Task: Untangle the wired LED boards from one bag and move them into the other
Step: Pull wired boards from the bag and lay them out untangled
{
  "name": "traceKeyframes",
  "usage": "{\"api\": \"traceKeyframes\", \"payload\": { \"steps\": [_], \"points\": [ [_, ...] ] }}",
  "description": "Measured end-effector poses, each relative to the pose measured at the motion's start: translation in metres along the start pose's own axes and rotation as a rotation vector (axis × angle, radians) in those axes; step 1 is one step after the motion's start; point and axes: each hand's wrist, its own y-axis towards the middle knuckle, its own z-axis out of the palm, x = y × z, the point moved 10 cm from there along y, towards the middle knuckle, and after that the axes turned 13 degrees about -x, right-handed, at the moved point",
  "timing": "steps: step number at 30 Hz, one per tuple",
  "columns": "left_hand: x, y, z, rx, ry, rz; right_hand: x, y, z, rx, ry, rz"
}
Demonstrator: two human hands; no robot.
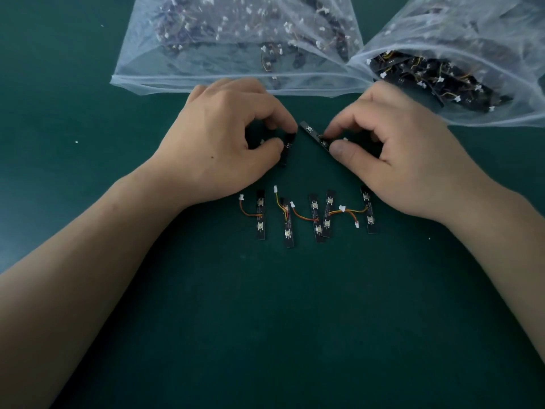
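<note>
Head view, looking down at a dark green table (265, 320). Both bare forearms enter from the lower corners and meet in the middle of the frame.

The left hand (224, 137) has its fingers curled, with thumb and fingertips pinching the upper end of a short black LED board (285, 156) that hangs nearly upright below them. The right hand (404, 154) is likewise curled, its thumb and forefinger pinching the lower right end of a second board (311, 131), which slants up and to the left towards the left hand. The two held boards lie close together but do not visibly touch; any wire between them is hidden by the fingers.

Just below the hands, at centre frame, a row of five loose boards (315, 218) lies flat on the table, each roughly upright, with orange and yellow wires (303, 216) ending in small white plugs (342, 208). The third and fourth boards overlap at their lower ends.

Along the top edge lie two clear plastic bags. The bag at upper centre (141, 54) holds a hazy mass of boards and plugs; the bag at upper right (383, 45) holds a dark tangled heap, with its mouth facing the right hand
</note>
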Motion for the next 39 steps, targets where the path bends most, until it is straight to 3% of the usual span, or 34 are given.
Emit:
{"api": "traceKeyframes", "payload": {
  "steps": [5, 9, 14, 20, 24, 32, 39],
  "points": [
    [0.002, -0.001, 0.000, -0.027, -0.003, 0.022, 0.002, 0.000, -0.001, -0.015, 0.016, -0.025],
    [0.004, 0.000, 0.000, -0.039, 0.000, 0.041, -0.002, 0.000, -0.017, -0.152, 0.120, -0.005],
    [0.005, 0.000, 0.000, -0.040, -0.002, 0.034, 0.015, -0.002, -0.032, -0.282, 0.056, -0.213],
    [-0.007, -0.002, -0.012, -0.145, -0.078, 0.094, 0.031, -0.007, -0.033, -0.305, 0.081, -0.356],
    [-0.013, -0.004, -0.007, -0.075, -0.108, 0.134, 0.044, -0.011, -0.033, -0.334, 0.126, -0.422],
    [-0.011, -0.005, 0.005, 0.006, -0.071, 0.183, 0.038, -0.008, -0.020, -0.246, 0.232, -0.313],
    [-0.005, -0.004, 0.004, -0.027, -0.060, 0.137, 0.019, -0.004, -0.006, -0.115, 0.221, -0.151]
  ]
}}
